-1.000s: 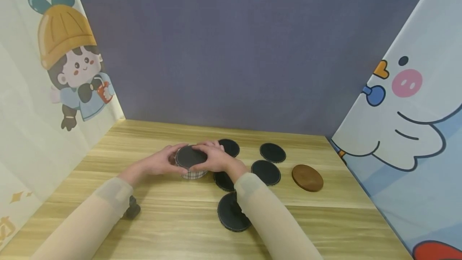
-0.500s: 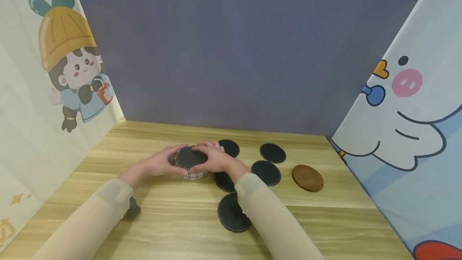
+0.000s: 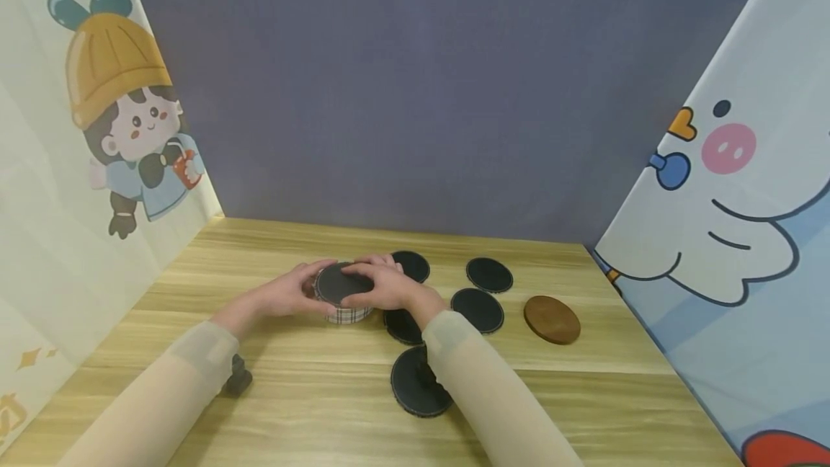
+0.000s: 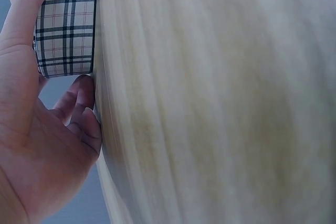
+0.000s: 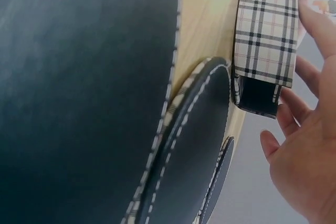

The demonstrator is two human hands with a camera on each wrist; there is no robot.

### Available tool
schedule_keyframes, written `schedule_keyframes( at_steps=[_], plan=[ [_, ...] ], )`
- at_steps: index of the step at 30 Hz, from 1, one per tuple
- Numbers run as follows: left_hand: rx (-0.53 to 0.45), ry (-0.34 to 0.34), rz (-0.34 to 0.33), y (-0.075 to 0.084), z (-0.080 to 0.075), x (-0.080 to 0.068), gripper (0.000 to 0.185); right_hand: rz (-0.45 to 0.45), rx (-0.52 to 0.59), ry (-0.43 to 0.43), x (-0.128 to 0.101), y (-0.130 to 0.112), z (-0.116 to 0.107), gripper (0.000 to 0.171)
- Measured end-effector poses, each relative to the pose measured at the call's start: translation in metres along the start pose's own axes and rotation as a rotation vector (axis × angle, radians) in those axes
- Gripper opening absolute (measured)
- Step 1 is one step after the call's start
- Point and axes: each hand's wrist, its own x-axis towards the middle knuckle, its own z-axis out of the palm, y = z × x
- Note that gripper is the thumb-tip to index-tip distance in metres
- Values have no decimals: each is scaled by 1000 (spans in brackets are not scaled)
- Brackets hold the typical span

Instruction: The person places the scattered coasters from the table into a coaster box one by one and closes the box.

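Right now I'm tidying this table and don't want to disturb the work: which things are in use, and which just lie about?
In use:
plaid holder, held by both hands
dark coaster on top of it
left hand
right hand

Lying about:
five black coasters on the table
brown coaster
small black object by the left sleeve

Right hand (image 3: 384, 285) is covering part of the plaid holder (image 3: 347, 313) and the near black coaster (image 3: 401, 326). The right sleeve (image 3: 480, 395) is hiding part of another black coaster (image 3: 410, 385). A small dark object (image 3: 237, 376) under the left sleeve (image 3: 162, 402) is too unclear to identify. Right wrist view is cutting off the big coaster (image 5: 79, 93), blurred.
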Motion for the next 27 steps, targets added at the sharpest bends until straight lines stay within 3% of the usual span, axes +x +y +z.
schedule_keyframes(
  at_steps=[13, 21, 27],
  plan=[
    [25, 8, -4, -2, 0, 2, 110, -20, -62, 6, 1, 0, 1, 61],
    [13, 3, -1, -4, 1, 3, 110, -9, -25, 10, -4, 4, -5, 67],
    [38, 35, 3, -3, 1, 2, 112, -38, 77, 48, -22, 20, -16, 64]
  ],
)
